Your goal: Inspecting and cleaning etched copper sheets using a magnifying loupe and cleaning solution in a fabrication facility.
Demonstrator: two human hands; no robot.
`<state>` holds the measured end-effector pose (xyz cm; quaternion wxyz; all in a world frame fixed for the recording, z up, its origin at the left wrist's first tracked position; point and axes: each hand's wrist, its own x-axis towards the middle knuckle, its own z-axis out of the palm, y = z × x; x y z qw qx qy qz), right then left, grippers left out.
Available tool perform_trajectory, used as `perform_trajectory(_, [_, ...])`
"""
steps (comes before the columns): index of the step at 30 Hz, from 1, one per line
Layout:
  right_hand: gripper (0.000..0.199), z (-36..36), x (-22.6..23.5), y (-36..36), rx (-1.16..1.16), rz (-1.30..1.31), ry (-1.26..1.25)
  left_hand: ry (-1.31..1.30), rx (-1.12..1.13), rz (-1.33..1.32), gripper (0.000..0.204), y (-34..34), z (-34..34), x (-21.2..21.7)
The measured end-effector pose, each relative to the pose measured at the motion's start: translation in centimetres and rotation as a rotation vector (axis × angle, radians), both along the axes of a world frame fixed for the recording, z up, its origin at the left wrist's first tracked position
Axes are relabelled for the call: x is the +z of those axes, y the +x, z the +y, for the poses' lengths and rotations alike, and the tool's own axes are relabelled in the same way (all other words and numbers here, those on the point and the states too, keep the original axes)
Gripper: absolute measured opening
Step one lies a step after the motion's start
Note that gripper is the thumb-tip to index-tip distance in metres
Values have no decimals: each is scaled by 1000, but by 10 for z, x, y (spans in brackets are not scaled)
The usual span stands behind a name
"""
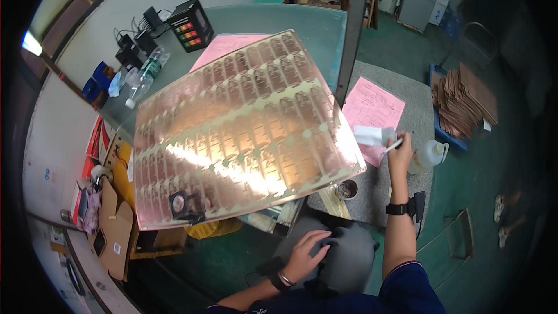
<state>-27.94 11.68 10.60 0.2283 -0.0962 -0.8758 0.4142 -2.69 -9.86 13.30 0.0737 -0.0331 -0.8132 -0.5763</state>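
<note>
A large copper panel with rows of repeated etched outlines lies tilted across the table, reflecting bright light. On its near left corner sits a small black folding magnifier. My right hand is raised over the grey surface to the right, closed around a slim white stick whose exact kind I cannot make out. Just left of those fingers are a white packet-like piece and a pink printed sheet. My left hand rests on my lap, fingers stretched out, holding nothing visible.
A white plastic bottle with a spout stands right of my right hand. A small dark-filled cup is near the panel's right corner. Behind the panel are a black box and a clear bottle. Brown sheets are stacked at right.
</note>
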Motion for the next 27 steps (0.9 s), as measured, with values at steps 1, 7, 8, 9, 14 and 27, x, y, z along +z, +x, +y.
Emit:
perform_trajectory(1, [20,7,-5,14,4,-63,11,28,-22,-23,31,11,-6,7])
perform_trajectory(7, [18,17,-17,64,31,-107,125,52,86,3,25,63,-45,32])
perform_trajectory(8, [18,17,-14,72,47,-100,129,55,103,9,25,69,-54,34])
perform_trajectory(9, [19,18,-11,80,60,-55,104,107,165,13,24,74,-63,36])
perform_trajectory(14, [19,22,18,130,113,23,35,707,471,51,24,74,-119,39])
perform_trajectory(27, [22,91,-8,249,-106,34,-157,1115,384,296,43,40,-189,68])
